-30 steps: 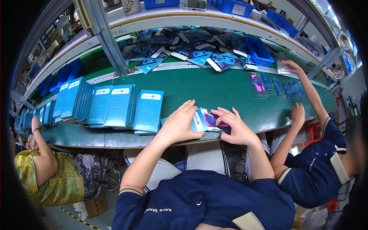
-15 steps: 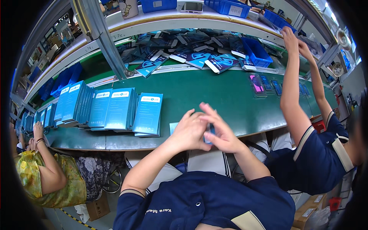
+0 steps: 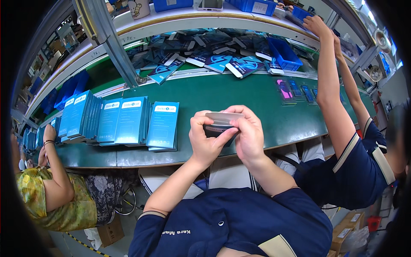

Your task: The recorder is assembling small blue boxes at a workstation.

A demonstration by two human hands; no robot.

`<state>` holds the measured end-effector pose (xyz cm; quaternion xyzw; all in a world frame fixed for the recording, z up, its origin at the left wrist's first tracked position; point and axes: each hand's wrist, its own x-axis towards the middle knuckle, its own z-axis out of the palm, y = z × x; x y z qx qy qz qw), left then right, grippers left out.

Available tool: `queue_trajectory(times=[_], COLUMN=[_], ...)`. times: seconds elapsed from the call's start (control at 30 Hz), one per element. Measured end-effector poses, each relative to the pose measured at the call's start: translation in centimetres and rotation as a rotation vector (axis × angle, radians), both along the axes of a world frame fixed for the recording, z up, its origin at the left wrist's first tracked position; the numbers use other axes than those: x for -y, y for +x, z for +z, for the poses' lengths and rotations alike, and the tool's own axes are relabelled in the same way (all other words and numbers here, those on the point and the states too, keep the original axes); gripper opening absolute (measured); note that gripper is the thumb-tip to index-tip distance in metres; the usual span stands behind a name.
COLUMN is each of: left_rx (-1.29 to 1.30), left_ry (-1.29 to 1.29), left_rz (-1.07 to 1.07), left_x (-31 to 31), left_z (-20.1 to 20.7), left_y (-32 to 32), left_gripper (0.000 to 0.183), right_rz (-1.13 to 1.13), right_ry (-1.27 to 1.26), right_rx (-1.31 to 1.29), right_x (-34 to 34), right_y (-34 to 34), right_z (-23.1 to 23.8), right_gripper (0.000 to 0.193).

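Note:
Both my hands hold a slim cardboard box [image 3: 224,116] over the near edge of the table. Its pale grey flap stands up at the top, and a dark part shows below the flap. My left hand [image 3: 204,139] grips the box's left side, thumb across the front. On the other side my right hand [image 3: 250,136] pinches it, with the thumb pressed near the flap. Most of the box is hidden by my fingers. To the left of my hands, blue boxes [image 3: 164,124] stand in leaning stacks on the green table [image 3: 205,95].
Dark blue boxes lie heaped on the green belt [image 3: 182,69] beneath the shelf [image 3: 180,21]. A blue bin [image 3: 286,58] sits at its right. Clear packs, one with a pink piece [image 3: 284,89], lie near a co-worker's raised arms [image 3: 327,77]. Another co-worker [image 3: 55,184] sits left.
My hands, overlapping before, have drawn apart and risen slightly, and now grip the box with its flap upright. The right co-worker's hands have moved a little up toward the shelf.

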<state>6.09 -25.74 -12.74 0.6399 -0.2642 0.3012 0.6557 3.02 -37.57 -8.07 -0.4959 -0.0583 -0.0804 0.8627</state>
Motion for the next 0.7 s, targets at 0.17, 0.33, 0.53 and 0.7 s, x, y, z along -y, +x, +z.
queue_trajectory(times=[0.17,0.33,0.53,0.7], left_rx=[-0.435,-0.284,-0.320,0.022], left_ry=[-0.437,-0.363,-0.336,-0.019], left_rz=[-0.411,-0.487,-0.330,-0.020], left_x=[-0.5,-0.7,-0.5,-0.6], left_z=[3.2,2.5,2.5,0.5], left_y=[-0.6,-0.8,-0.7,0.1], left_gripper=[0.030,0.034,0.017,0.019], right_rz=[-0.459,-0.435,-0.344,-0.315], right_ry=[-0.678,-0.639,-0.171,-0.281], right_rx=[0.605,0.570,0.383,0.556], right_x=[0.0,-0.1,-1.9,-0.8], right_y=[0.2,0.0,0.4,1.0], right_z=[-2.5,-2.8,-3.6,-4.6], right_gripper=[0.012,0.018,0.025,0.025])
